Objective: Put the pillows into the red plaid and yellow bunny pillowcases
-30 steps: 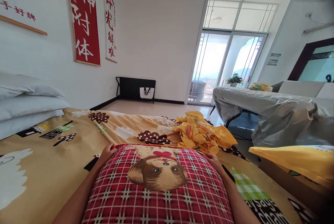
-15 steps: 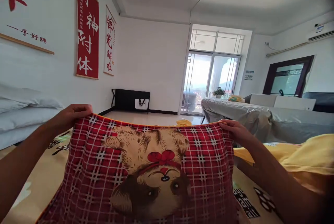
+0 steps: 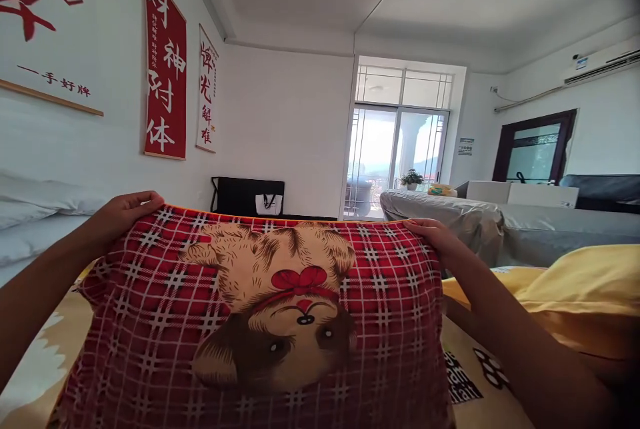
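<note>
A red plaid cloth with orange edging and a printed puppy, seen upside down, stretches across the front of the view. Its upper left corner is pinched by my left hand. At the upper right corner my right hand grips the same edge. Between the hands the top edge is pulled nearly straight. The cloth hangs towards me in soft folds, and its lower part runs out of the picture. Whether it is one layer or two I cannot tell.
Beneath lies a beige printed bedspread. White pillows are stacked at left, and a yellow cloth is heaped at right. Farther back stand a plastic-covered sofa, a black folded item and a white bag.
Both hands have shifted slightly up and left in the view, still holding the plaid cloth's corners. The left side of the cloth now spreads wider. The camera has tilted up a little.
</note>
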A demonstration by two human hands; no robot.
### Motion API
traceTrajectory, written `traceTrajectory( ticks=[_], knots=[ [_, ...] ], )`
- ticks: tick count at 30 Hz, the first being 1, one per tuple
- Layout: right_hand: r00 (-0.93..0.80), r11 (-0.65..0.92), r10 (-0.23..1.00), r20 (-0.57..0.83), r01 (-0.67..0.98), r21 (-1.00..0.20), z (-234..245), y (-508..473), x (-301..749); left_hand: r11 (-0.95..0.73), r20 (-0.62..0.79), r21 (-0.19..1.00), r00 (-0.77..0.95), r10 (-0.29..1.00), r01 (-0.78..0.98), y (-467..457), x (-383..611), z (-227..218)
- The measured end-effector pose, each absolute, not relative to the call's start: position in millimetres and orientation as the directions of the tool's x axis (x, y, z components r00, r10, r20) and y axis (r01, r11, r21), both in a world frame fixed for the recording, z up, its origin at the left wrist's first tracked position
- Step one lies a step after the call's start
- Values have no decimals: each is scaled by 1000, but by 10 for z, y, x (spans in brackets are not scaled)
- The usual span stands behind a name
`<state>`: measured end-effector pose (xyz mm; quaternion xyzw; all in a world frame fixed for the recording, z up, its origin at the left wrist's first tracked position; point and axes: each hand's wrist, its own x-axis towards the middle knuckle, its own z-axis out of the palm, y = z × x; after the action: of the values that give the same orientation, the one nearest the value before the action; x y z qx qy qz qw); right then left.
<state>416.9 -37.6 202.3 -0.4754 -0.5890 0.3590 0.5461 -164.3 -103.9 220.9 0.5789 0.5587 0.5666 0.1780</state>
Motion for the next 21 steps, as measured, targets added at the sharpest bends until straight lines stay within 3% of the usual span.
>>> traceTrajectory(
  ticks=[3, 6, 9, 11, 13, 15, 17, 21],
  knots=[
    [64, 238, 962, 266, 286, -928, 2017, -281, 4222, -280, 334, 910, -142, 932, 307, -998, -1711, 2172],
    [54, 251, 947, 317, 494, -833, 1971, -138, 4241, -225, 271, 885, -58, 961, 407, -876, -1806, 2106],
    [-10, 305, 894, 448, 748, -590, 1886, 22, 4256, -243, 345, 711, -26, 938, 660, -701, -1858, 2032],
    [28, 219, 845, 534, 893, -393, 1815, 122, 4271, -172, 477, 469, -85, 875, 866, -598, -1827, 1980],
    [114, 64, 783, 612, 963, -261, 1733, 213, 4277, -30, 620, 276, -154, 769, 961, -522, -1739, 1915],
    [175, -30, 738, 652, 973, -227, 1631, 294, 4251, 33, 714, 212, -178, 677, 977, -457, -1613, 1824],
    [160, -23, 744, 649, 977, -214, 1488, 368, 4167, 24, 735, 198, -165, 657, 980, -376, -1469, 1695],
    [-28, 140, 821, 570, 978, -154, 947, 450, 3785, -78, 591, 164, -34, 806, 983, -174, -1153, 1202]
  ],
)
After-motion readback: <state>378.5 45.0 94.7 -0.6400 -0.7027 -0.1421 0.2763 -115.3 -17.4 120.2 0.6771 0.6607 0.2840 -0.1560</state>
